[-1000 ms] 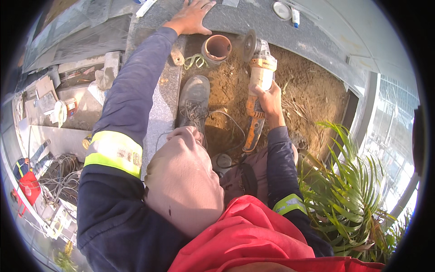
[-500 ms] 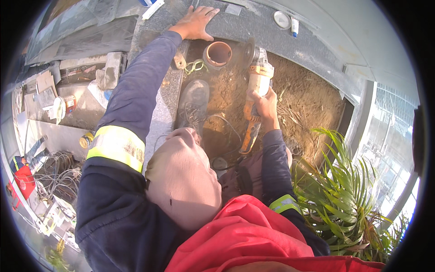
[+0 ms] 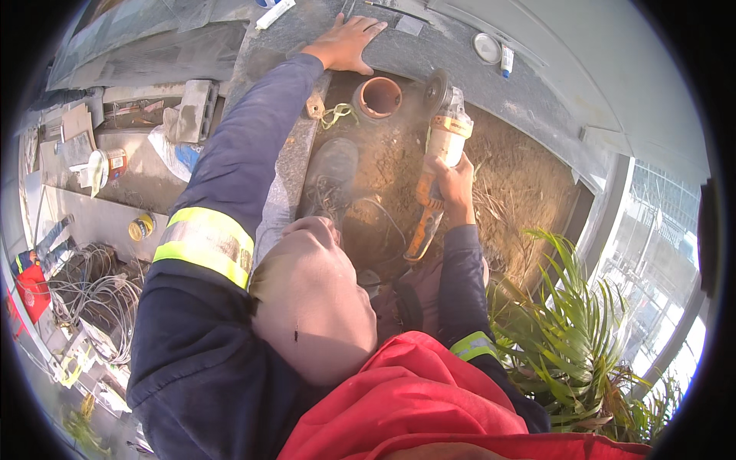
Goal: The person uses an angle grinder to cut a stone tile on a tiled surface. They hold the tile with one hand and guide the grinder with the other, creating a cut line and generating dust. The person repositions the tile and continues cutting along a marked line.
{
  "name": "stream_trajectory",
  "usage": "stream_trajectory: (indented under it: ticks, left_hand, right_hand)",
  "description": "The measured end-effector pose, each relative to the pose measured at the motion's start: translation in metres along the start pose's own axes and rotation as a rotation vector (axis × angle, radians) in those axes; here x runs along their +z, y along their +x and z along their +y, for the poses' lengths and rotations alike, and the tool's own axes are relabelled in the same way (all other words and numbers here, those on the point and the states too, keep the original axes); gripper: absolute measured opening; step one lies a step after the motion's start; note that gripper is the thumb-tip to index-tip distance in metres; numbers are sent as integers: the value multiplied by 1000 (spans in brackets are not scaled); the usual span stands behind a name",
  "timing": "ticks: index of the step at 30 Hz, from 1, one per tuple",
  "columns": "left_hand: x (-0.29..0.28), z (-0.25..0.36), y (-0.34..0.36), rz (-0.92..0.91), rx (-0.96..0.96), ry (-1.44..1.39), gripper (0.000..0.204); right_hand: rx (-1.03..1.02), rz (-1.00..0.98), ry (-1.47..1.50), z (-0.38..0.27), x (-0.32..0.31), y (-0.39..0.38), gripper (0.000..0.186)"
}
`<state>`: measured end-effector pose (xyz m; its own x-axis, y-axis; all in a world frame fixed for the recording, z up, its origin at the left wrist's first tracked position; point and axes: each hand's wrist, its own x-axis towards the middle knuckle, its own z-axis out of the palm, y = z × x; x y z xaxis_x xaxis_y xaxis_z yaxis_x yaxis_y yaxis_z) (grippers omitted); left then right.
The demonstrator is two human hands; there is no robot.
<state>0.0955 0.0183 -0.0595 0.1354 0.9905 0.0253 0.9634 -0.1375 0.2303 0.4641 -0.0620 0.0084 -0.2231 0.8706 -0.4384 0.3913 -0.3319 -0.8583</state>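
Observation:
My left hand [image 3: 349, 44] lies with fingers spread on the grey stone slab [image 3: 414, 50] at the far side. My right hand [image 3: 454, 188] is wrapped round the body of an angle grinder [image 3: 447, 143], held over bare soil. Its orange and black rear handle slants down toward my knee. The grinder's disc [image 3: 438, 90] stands on edge close to the slab's near edge; whether they touch, I cannot tell. Left of the disc, an open terracotta pipe [image 3: 380, 98] rises from the soil. A yellow-green strip [image 3: 338, 116] lies beside it.
My boot [image 3: 335, 165] rests in the soil bed [image 3: 506, 176]. A round lid [image 3: 486, 48] and a small tube [image 3: 507, 61] lie on the slab. Green palm leaves [image 3: 567, 330] crowd the right. At left are a hollow block [image 3: 197, 111], a bucket [image 3: 115, 163] and tangled cables [image 3: 96, 299].
The whole scene has shifted slightly right and down in the picture. Both hands keep their places, the left on the slab and the right round the angle grinder.

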Motion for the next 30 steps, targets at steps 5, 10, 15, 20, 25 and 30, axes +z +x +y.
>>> stream_trajectory:
  ticks: [5,10,15,20,25,30]
  left_hand:
    - [0,0,0,-19,-7,21,116]
    - [2,-1,1,-26,-12,27,116]
    - [-3,2,0,-48,-12,3,116]
    - [-7,1,-1,-45,-20,-5,116]
    - [-12,4,-9,-65,-13,-36,118]
    - [-31,7,0,-129,23,-99,115]
  right_hand:
    - [7,12,-38,0,0,-1,40]
    - [1,15,33,7,0,1,40]
    - [7,7,-1,-3,0,0,40]
    - [-30,34,-37,0,-1,13,41]
    - [-8,24,-6,2,-1,14,41]
    - [10,27,13,4,-6,6,41]
